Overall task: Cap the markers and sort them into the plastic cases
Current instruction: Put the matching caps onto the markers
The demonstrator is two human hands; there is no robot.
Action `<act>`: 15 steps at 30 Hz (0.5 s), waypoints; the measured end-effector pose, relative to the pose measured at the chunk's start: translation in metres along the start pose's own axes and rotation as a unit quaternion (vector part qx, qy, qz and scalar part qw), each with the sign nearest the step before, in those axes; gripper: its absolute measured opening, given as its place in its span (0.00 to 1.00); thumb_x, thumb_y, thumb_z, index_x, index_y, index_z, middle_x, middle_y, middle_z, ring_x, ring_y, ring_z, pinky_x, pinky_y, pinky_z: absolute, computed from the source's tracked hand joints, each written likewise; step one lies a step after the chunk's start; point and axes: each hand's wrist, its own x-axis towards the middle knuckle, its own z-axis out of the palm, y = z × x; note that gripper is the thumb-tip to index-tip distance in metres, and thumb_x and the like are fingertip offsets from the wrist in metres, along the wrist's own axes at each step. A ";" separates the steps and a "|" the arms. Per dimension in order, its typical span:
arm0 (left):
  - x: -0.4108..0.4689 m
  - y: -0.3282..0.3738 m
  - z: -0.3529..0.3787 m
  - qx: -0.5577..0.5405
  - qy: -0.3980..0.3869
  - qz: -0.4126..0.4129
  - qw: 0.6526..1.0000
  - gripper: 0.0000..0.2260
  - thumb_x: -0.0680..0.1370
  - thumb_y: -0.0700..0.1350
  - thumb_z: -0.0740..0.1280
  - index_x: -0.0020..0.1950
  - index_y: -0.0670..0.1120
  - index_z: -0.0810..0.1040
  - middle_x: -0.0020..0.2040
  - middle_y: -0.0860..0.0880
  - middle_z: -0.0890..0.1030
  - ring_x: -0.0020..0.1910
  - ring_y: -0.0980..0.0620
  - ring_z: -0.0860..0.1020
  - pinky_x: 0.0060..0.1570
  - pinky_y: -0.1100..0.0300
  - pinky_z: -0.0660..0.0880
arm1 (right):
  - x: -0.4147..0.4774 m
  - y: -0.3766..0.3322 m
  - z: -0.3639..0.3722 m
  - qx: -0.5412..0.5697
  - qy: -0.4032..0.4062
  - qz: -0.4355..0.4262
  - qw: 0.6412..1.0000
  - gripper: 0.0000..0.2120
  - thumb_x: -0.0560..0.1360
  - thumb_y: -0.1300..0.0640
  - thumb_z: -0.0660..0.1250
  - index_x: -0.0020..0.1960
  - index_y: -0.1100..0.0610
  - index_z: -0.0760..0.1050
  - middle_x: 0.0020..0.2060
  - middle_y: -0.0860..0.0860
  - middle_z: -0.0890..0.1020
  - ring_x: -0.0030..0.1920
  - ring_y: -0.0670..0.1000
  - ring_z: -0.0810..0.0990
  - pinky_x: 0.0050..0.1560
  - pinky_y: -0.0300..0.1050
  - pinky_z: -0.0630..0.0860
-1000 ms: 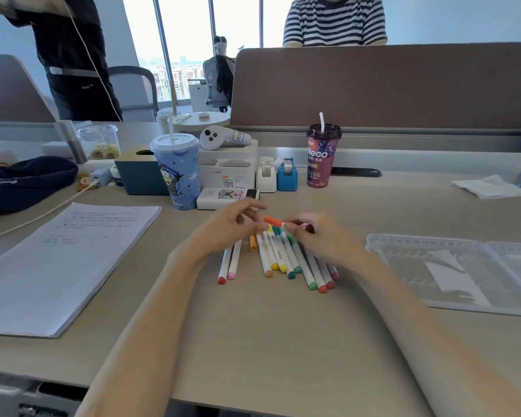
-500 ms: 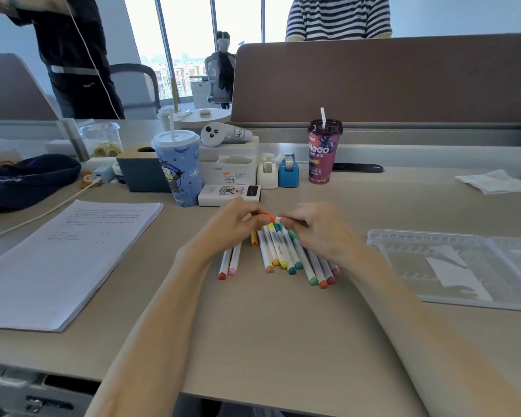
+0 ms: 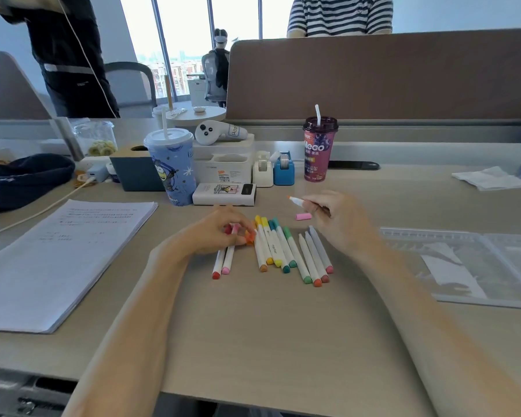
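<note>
We pinched an uncapped, orange-tipped white marker (image 3: 297, 201) in our right hand (image 3: 339, 219), the clear plastic case (image 3: 409, 236) to its right, while our left hand (image 3: 217, 234) curled over pink caps (image 3: 234, 229), grip impossible to tell.

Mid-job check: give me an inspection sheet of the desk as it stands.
Surface: light wooden desk.
Job's things: row of markers lying side by side; loose pink cap beyond them; open clear plastic case at right, no markers seen in it.
Clutter: paper stack, blue cup, purple cup, tape dispensers.
Hands: right hand grips an uncapped orange-tipped marker; left hand curls over the row's left end, grip unclear.
Cables: pale cable crosses the desk's left side.
Surroundings: brown divider; striped-shirted person behind it; dark-clothed person at left.
</note>
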 end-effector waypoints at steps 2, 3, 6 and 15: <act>0.001 -0.001 0.001 0.006 -0.005 -0.003 1.000 0.15 0.75 0.44 0.71 0.61 0.54 0.76 0.55 0.59 0.71 0.57 0.59 0.66 0.53 0.67 0.65 | -0.001 -0.001 0.004 -0.005 -0.005 0.001 1.000 0.13 0.80 0.58 0.63 0.62 0.59 0.79 0.48 0.50 0.81 0.37 0.36 0.71 0.37 0.23 0.64; 0.002 -0.002 0.001 0.012 -0.007 -0.004 1.000 0.17 0.75 0.43 0.71 0.62 0.53 0.76 0.56 0.58 0.71 0.58 0.59 0.66 0.53 0.67 0.65 | -0.001 -0.001 0.005 -0.006 -0.005 0.002 1.000 0.13 0.80 0.58 0.63 0.62 0.59 0.79 0.49 0.50 0.82 0.37 0.36 0.70 0.37 0.24 0.63; 0.004 -0.004 0.003 0.039 0.014 -0.006 0.999 0.14 0.78 0.39 0.65 0.62 0.51 0.77 0.55 0.57 0.73 0.58 0.57 0.66 0.60 0.59 0.66 | 0.000 0.002 0.006 -0.006 -0.006 0.002 1.000 0.13 0.80 0.57 0.63 0.62 0.58 0.79 0.48 0.51 0.83 0.37 0.37 0.71 0.37 0.26 0.62; 0.008 -0.009 0.006 0.108 0.020 0.012 0.994 0.08 0.77 0.48 0.68 0.54 0.59 0.79 0.50 0.59 0.75 0.55 0.56 0.68 0.56 0.59 0.66 | -0.001 0.005 0.007 -0.005 -0.005 0.007 1.000 0.13 0.80 0.56 0.63 0.61 0.58 0.79 0.45 0.47 0.81 0.39 0.41 0.71 0.39 0.29 0.64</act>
